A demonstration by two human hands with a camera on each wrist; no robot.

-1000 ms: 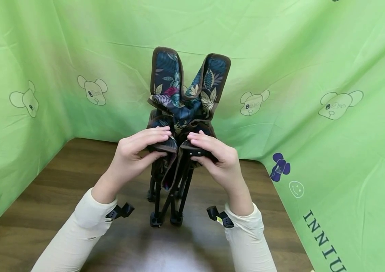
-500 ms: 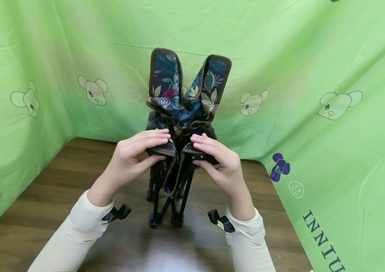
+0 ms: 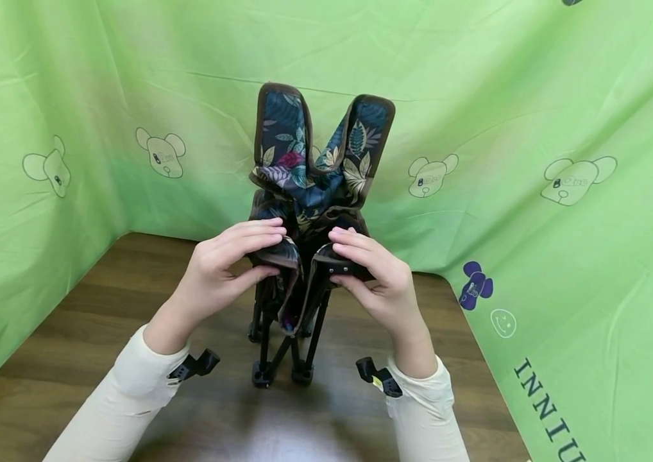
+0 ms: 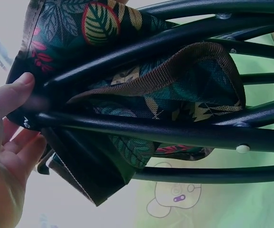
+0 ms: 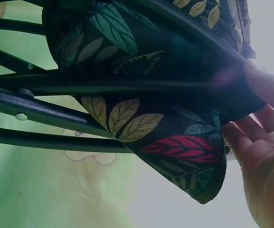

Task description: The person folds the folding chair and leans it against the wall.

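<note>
the left hand (image 3: 219,269) pinches the left front corner of the folding chair (image 3: 309,212), fingers on top, thumb beneath. between both sets of fingers the seat fabric (image 3: 303,186) hangs bunched and the black legs (image 3: 280,350) stand close together on the wooden table (image 3: 72,359). the right hand (image 3: 381,282) pinches the right corner likewise. it looks barely opened; spreading the frame remains.

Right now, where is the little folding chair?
In the head view, the folding chair stands mid-table, gripped between left hand and right hand.
</note>
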